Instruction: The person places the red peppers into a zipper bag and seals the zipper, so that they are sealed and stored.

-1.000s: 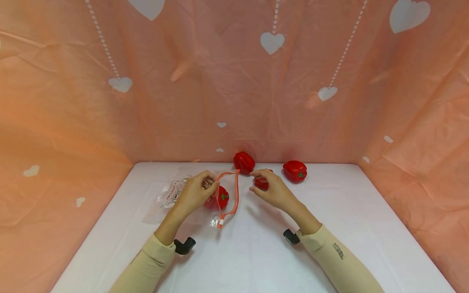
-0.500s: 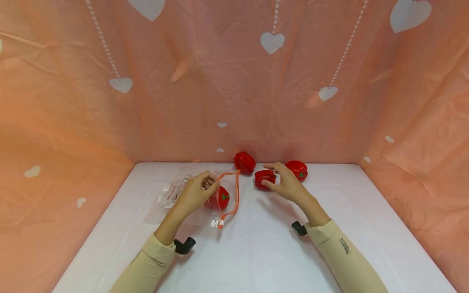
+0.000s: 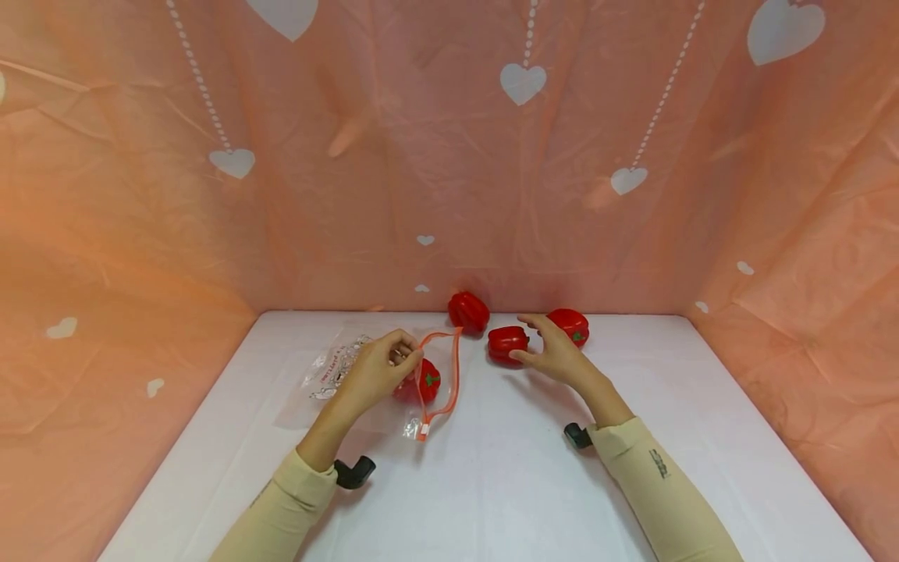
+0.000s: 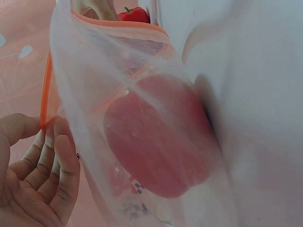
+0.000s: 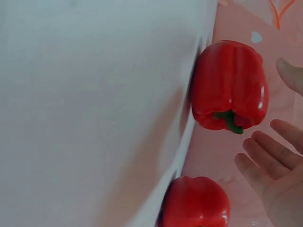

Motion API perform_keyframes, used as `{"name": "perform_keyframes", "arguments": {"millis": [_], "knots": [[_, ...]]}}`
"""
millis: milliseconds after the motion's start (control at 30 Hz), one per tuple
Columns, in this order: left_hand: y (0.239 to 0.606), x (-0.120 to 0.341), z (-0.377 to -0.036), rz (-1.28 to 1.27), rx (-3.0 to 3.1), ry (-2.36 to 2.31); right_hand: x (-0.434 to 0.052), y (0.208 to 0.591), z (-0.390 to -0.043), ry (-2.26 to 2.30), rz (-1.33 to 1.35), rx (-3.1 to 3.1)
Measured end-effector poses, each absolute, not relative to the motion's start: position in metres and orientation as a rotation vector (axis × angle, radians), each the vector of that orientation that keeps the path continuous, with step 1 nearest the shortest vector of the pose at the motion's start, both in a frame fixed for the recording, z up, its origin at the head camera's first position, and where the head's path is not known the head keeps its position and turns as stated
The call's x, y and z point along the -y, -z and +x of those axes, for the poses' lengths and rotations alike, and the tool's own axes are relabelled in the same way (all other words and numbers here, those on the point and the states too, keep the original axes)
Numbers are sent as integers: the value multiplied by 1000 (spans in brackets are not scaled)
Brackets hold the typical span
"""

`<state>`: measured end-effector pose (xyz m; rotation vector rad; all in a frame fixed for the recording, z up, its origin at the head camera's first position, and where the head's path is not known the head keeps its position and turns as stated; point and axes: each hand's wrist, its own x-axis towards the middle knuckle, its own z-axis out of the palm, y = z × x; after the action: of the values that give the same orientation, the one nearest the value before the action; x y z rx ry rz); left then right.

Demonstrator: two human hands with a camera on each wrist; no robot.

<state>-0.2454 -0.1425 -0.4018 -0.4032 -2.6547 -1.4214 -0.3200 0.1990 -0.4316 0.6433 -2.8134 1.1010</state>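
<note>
My left hand (image 3: 379,367) pinches the orange zip rim (image 4: 46,94) of a clear plastic bag (image 3: 295,406), lifting it so that the mouth gapes to the right. Inside the bag lies a red bell pepper (image 3: 428,381), seen hazily through the film in the left wrist view. Just right of another red bell pepper (image 3: 507,345), my right hand (image 3: 558,357) hovers with fingers spread and holds nothing. A gap shows between that hand and the pepper (image 5: 229,85) in the right wrist view.
One red bell pepper (image 3: 468,312) lies by the back curtain (image 3: 477,218), behind the bag's mouth. Another bell pepper (image 3: 570,326) sits at the back right, partly behind my right hand. The white table (image 3: 477,492) meets peach curtains on three sides.
My right hand has moved right, away from the bag's mouth, uncovering the middle bell pepper and partly covering the one at the back right. My left hand keeps its place on the bag's rim.
</note>
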Motion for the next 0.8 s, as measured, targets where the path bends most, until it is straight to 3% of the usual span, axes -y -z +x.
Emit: {"name": "perform_keyframes", "arguments": {"millis": [800], "knots": [[401,141,-246,-437,2645,1391,-201,438,-324,-1175,560,2963]]}}
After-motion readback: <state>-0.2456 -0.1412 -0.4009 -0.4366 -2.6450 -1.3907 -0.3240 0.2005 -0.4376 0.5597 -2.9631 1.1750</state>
